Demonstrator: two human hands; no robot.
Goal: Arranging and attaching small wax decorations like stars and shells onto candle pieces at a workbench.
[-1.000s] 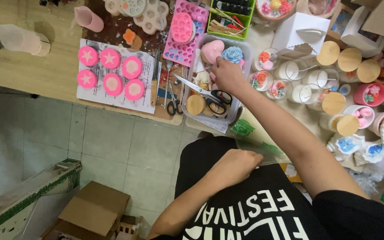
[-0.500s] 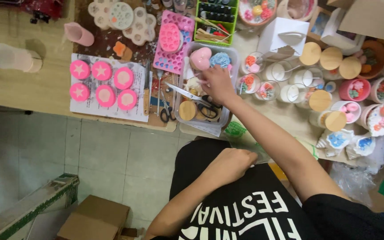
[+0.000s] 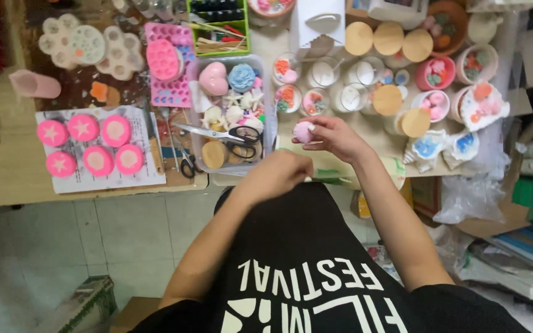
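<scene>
**waxnewbie:** Pink wax piece (image 3: 303,131) is pinched in the fingertips of the right hand (image 3: 334,137), held in the air just above the table edge, beside the clear tray (image 3: 270,105) at the tray's 3 o'clock. Any tips for handling it well?

**moldmaven:** Going left to right: at 9 o'clock of everything you've got the round pink molds (image 3: 90,145) on a paper sheet (image 3: 149,176), well apart from your hands, so they're no worry. Next come the scissors (image 3: 220,134), lying across the tray with blades pointing to 9 o'clock. Keep your knuckles off them. Left hand (image 3: 279,174) sits at about 7 o'clock from the piece, curled closed with its back to the camera; I can't tell if it holds anything. I'd bring it up under the piece as a cradle.

**waxnewbie:** And the grip?

**moldmaven:** Light fingertip pinch, like you have. Looks soft-ish to me, so squeezing could dent it. The small glass cups (image 3: 316,102) at 12 o'clock are crowded close together, so I'd move slowly near them.
</scene>
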